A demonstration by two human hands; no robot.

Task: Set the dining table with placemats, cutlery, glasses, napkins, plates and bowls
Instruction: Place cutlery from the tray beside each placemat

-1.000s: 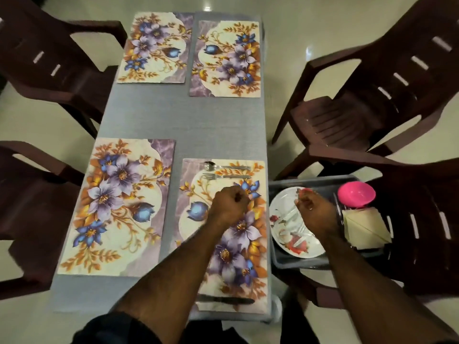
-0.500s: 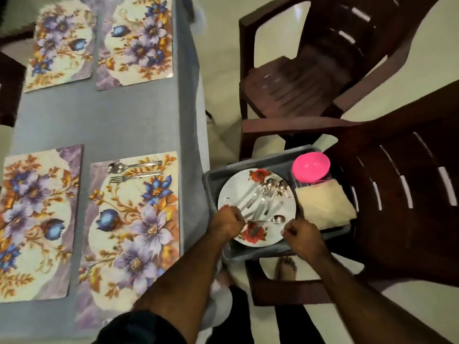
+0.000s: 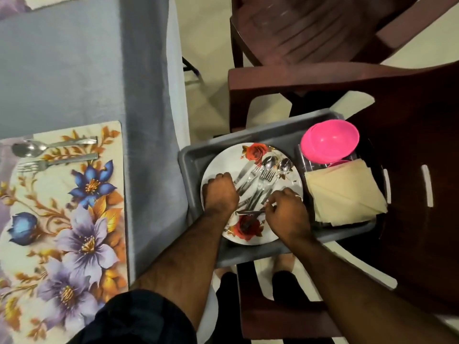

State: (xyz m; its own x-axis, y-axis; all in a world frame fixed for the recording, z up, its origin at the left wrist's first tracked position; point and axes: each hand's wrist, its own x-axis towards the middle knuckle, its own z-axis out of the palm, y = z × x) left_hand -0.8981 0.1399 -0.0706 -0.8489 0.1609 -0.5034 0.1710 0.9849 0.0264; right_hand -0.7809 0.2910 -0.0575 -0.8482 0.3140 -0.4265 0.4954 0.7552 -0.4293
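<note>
A white rose-patterned plate (image 3: 221, 160) lies in a grey tub (image 3: 248, 134) on a chair seat. It carries a pile of cutlery (image 3: 264, 173): knives, forks and spoons. My left hand (image 3: 219, 192) is curled into a fist on the plate's left side, against the knives, with nothing visibly in it. My right hand (image 3: 288, 213) pinches a cutlery handle at the near end of the pile. A pink bowl (image 3: 330, 140) and folded beige napkins (image 3: 345, 192) fill the tub's right half. On the table, a floral placemat (image 3: 64, 214) holds a spoon (image 3: 29, 148) and a fork (image 3: 49, 163).
The grey table (image 3: 74, 70) stands to the left, its cloth hanging over the edge beside the tub. The tub sits on a dark brown chair (image 3: 417, 150); a second brown chair (image 3: 323, 28) stands beyond it. Glasses seem to lie under the bowl and napkins.
My view has swung right and closer to the tub. Both hands moved from the table and tub edge onto the plate; my right hand now pinches cutlery.
</note>
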